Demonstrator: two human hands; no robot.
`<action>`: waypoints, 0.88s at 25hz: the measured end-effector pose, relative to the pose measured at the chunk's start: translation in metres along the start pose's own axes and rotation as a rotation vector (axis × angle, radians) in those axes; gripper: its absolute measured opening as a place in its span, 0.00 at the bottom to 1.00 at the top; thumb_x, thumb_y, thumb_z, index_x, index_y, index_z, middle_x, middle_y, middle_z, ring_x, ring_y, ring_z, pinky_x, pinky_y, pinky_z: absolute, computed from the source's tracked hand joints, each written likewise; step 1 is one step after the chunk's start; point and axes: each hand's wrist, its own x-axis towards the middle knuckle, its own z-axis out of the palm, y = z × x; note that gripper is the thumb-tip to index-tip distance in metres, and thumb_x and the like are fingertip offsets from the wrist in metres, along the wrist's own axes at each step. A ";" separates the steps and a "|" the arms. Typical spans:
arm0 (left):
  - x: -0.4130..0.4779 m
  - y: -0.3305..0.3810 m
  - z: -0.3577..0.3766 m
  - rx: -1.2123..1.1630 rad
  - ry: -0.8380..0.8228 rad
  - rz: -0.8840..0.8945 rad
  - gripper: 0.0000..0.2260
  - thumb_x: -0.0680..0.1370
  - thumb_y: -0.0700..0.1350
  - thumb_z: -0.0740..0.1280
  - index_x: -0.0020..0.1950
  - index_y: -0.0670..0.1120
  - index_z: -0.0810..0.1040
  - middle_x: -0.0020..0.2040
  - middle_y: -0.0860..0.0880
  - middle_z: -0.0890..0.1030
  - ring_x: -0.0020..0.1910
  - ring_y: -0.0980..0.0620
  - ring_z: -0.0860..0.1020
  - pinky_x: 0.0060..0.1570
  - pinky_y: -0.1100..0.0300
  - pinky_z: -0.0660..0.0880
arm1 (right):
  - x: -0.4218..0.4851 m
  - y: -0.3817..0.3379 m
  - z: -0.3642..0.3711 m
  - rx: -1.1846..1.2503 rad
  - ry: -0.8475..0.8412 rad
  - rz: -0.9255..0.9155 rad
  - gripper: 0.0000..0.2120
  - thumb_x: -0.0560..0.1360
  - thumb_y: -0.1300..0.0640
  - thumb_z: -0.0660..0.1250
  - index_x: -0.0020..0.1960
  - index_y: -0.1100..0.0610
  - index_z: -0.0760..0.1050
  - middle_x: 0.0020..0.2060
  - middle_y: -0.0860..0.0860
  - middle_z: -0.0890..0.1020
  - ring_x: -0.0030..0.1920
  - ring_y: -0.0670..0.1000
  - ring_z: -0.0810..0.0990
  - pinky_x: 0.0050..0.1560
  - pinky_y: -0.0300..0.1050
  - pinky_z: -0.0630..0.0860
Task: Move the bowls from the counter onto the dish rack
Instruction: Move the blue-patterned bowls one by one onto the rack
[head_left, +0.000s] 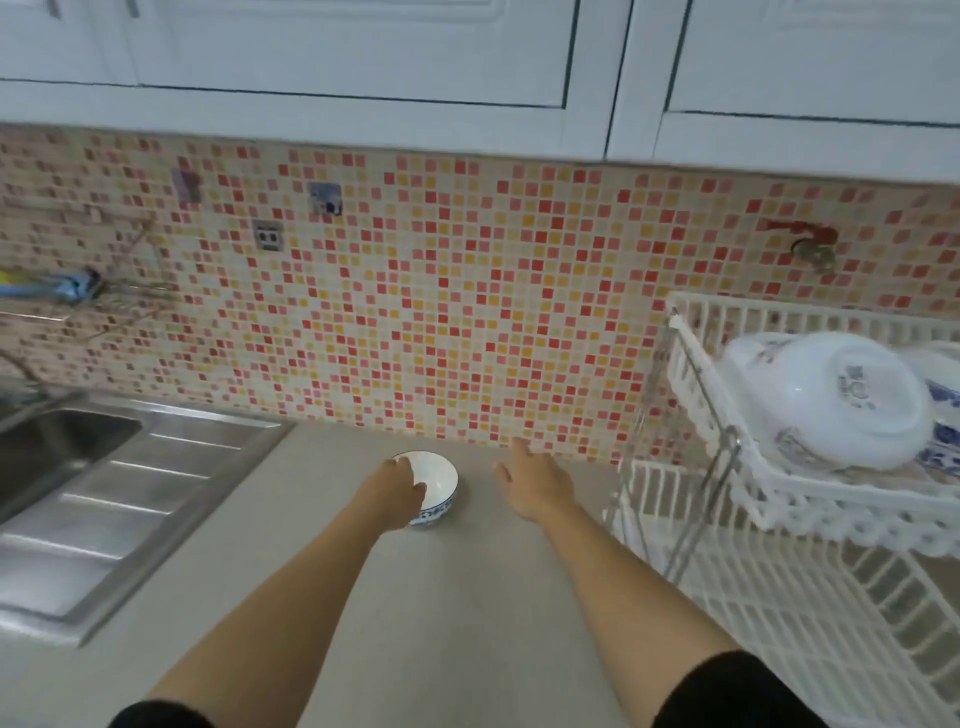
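A small white bowl (439, 480) with a blue pattern round its outside stands upright on the beige counter (457, 597) near the tiled wall. My left hand (397, 491) lies over its near left rim, fingers curled onto the edge. My right hand (535, 480) hovers just right of the bowl, fingers spread, holding nothing. At the right stands a white two-tier dish rack (727, 467). Its upper tier holds a large white bowl (841, 400) tipped on its side and blue-patterned dishes (943, 415) behind it.
A steel sink (57, 441) with a ribbed drainboard (130, 499) fills the left side. White upper cabinets (363, 62) hang above the mosaic backsplash. A wall shelf with utensils (78, 288) sits at far left. The rack's lower tier (810, 623) reaches toward the front right.
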 end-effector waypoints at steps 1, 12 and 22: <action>0.012 -0.011 0.008 -0.014 -0.013 -0.031 0.24 0.81 0.48 0.55 0.74 0.36 0.60 0.72 0.38 0.67 0.70 0.40 0.68 0.67 0.52 0.66 | 0.013 -0.001 0.015 -0.004 -0.041 0.012 0.25 0.81 0.46 0.50 0.74 0.58 0.57 0.62 0.60 0.77 0.63 0.61 0.74 0.58 0.53 0.72; 0.124 -0.063 0.089 -0.263 -0.071 -0.311 0.30 0.81 0.51 0.56 0.76 0.36 0.50 0.72 0.36 0.65 0.70 0.38 0.67 0.67 0.50 0.65 | 0.122 -0.012 0.139 0.223 -0.262 0.123 0.32 0.79 0.40 0.53 0.76 0.57 0.54 0.70 0.58 0.70 0.68 0.60 0.71 0.65 0.51 0.69; 0.145 -0.070 0.100 -0.438 0.000 -0.447 0.19 0.74 0.31 0.59 0.65 0.37 0.63 0.58 0.34 0.76 0.57 0.35 0.76 0.55 0.47 0.77 | 0.147 -0.015 0.170 0.487 -0.340 0.226 0.19 0.79 0.63 0.56 0.69 0.66 0.61 0.67 0.62 0.70 0.65 0.60 0.72 0.61 0.45 0.70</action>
